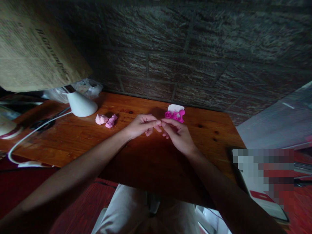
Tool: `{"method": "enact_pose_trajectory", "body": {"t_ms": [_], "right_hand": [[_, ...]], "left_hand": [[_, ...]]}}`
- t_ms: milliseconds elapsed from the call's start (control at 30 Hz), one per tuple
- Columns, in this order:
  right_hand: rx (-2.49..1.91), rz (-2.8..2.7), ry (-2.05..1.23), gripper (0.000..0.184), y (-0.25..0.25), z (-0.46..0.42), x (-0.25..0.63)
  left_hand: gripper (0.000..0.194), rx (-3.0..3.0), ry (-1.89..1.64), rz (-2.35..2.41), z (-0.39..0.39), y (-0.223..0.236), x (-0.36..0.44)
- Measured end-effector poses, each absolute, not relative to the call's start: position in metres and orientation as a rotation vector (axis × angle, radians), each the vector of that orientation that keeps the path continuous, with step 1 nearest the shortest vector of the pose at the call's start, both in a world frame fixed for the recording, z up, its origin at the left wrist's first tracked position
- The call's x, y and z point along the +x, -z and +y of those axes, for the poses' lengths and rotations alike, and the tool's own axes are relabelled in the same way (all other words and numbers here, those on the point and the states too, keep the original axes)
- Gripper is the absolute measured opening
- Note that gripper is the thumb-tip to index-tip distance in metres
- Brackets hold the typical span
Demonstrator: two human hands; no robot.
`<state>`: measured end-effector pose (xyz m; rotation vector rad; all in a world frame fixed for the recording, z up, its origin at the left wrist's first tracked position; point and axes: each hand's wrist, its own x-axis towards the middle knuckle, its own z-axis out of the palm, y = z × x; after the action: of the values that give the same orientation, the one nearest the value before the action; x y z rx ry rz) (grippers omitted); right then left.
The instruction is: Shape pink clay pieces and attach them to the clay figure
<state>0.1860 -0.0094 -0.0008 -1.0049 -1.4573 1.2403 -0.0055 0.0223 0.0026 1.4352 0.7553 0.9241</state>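
Observation:
Over the middle of the wooden table, my left hand (143,125) and my right hand (179,133) meet at the fingertips. Thumb and forefinger of each are pinched together, and whatever lies between them is too small to make out. Just behind my right hand are several bright pink shaped pieces (175,116), one with a round end, partly covered by my fingers. A white piece (175,108) sits behind them. To the left of my left hand lie two soft-looking lumps like modelling clay: a pale pink lump (101,119) and a deeper pink lump (111,121), touching or nearly so.
A lamp with a white base (83,104) and a newsprint-patterned shade (36,48) stands at the left, its white cable (31,130) running to the front edge. Behind it is a clear plastic bag (90,87). A stone-patterned wall (170,48) borders the wooden table (85,143).

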Motion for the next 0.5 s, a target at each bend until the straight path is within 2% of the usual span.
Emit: {"method": "enact_pose_trajectory", "body": {"t_ms": [500], "right_hand": [[-1.039, -1.416, -1.279, 0.034, 0.0014, -0.0077, 0.1855]], "left_hand": [[0.04, 1.511, -0.952, 0.823, 0.0196, -0.0064, -0.0026]]}}
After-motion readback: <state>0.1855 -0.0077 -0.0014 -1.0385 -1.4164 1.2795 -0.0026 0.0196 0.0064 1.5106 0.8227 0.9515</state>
